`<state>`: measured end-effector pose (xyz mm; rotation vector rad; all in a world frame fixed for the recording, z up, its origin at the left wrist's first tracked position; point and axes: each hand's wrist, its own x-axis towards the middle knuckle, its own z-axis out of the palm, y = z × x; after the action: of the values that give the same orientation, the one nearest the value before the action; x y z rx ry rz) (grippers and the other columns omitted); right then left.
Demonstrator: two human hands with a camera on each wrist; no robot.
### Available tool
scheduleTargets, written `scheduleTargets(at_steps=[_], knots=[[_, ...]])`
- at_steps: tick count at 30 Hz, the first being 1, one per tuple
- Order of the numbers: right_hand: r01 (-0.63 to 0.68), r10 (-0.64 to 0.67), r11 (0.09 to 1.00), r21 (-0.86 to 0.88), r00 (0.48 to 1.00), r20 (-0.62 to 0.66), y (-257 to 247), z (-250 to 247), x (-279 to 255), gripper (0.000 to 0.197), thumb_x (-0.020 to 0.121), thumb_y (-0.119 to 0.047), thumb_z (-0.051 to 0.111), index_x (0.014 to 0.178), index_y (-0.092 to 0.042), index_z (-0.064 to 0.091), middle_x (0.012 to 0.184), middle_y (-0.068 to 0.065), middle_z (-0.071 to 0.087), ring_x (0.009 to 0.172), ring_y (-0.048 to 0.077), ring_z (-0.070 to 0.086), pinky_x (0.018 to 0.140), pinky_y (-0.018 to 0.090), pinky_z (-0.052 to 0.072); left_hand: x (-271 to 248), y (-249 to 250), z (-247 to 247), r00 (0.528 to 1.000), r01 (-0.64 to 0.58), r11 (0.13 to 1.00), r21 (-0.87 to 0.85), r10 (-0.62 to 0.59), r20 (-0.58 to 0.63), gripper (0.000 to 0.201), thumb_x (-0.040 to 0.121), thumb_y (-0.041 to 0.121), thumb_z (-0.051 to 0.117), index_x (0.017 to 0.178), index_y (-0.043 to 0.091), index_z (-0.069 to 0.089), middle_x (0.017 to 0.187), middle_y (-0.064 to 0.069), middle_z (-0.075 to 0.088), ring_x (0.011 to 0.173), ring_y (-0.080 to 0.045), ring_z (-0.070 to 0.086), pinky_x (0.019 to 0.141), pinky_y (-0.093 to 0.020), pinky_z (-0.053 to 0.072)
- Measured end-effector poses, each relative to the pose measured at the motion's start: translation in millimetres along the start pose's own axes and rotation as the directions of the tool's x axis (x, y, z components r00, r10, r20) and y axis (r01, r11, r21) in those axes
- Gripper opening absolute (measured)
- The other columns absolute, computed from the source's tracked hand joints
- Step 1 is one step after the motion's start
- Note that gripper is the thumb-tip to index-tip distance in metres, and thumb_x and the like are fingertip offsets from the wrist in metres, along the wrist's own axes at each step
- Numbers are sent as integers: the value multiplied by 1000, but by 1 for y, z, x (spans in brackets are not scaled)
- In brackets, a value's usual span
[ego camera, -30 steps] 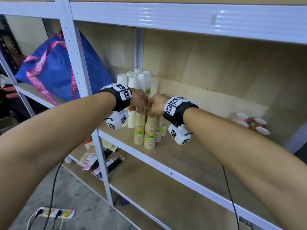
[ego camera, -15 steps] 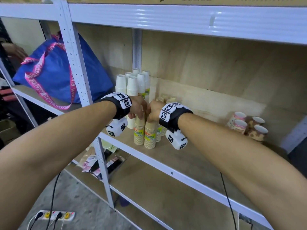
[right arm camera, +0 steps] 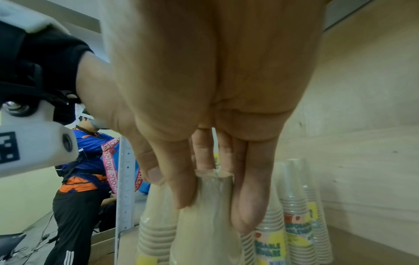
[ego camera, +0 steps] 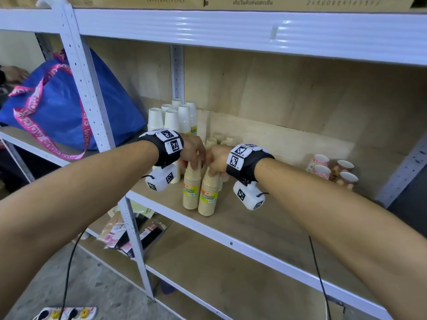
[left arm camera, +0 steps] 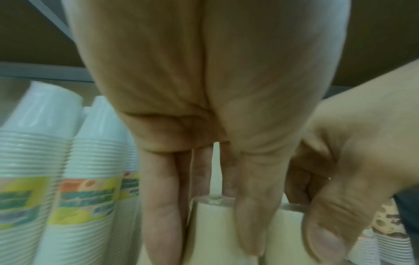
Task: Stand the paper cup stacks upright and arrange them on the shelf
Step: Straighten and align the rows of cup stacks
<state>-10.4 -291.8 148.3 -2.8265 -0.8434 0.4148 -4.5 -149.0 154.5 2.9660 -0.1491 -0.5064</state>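
Two hands hold from above: the left hand point(ego camera: 193, 151) has its fingers point(left arm camera: 249, 224) clamped on the top of one brown cup stack point(ego camera: 191, 188), the right hand point(ego camera: 216, 158) likewise on its neighbour point(ego camera: 208, 192), probably to steady them upright. Both stand touching at the centre of the shelf point(ego camera: 265, 218). Their bases are cut off in the wrist views.

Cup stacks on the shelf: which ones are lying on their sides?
The patterned stacks at the shelf's right end, open mouths facing outward; the white and tan stacks stand upright.
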Motion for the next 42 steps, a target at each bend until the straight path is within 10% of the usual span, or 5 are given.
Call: scheduleTargets(at_steps=[4, 11, 16, 22, 42], knots=[[-83, 83, 996, -15, 996, -26, 29, -12, -7, 34, 84, -17, 71, 115, -4, 63, 73, 3, 61, 67, 20, 60, 79, 35, 55, 12, 24, -10, 997, -76, 997, -22, 76, 26, 38, 81, 15, 75, 118, 22, 66, 106, -1, 67, 77, -19, 73, 68, -29, 60], [-216, 216, 976, 11, 970, -115, 94, -38, -29, 32, 82, -12, 72, 113, -6, 66, 97, 6, 62, 79, 21, 60, 63, 28, 51, 46, 70, -27, 978, -198, 979, -43, 194, -78, 22, 76, 17, 78, 91, 29, 69, 96, -7, 70, 76, -24, 70, 70, -32, 59], [-312, 311, 950, 26, 930, -193, 141, -52, -34, 33, 80, -9, 73, 112, -5, 67, 96, 5, 62, 75, 19, 59, 54, 20, 42, 78, 104, -36, 935, -267, 963, -29, 251, -250, 29, 79, 17, 77, 105, 25, 70, 103, 0, 64, 80, -15, 63, 63, -25, 51], [-400, 396, 915, 56, 862, -316, 190, -64, -19, 40, 81, -15, 70, 120, -8, 64, 120, 14, 64, 110, 30, 62, 86, 33, 49, 126, 138, -41, 908, -304, 951, -57, 271, -319, 36, 81, 14, 75, 116, 18, 67, 112, -2, 61, 95, -20, 59, 77, -25, 47], [-401, 409, 911, 92, 860, -304, 274, -59, 56, 32, 75, -13, 58, 106, -19, 59, 107, 5, 62, 96, 25, 61, 82, 33, 54, 232, 163, -35, 899, -315, 949, -22, 291, -328, 34, 83, 12, 67, 116, 13, 62, 116, -9, 60, 100, -29, 61, 74, -32, 52]])
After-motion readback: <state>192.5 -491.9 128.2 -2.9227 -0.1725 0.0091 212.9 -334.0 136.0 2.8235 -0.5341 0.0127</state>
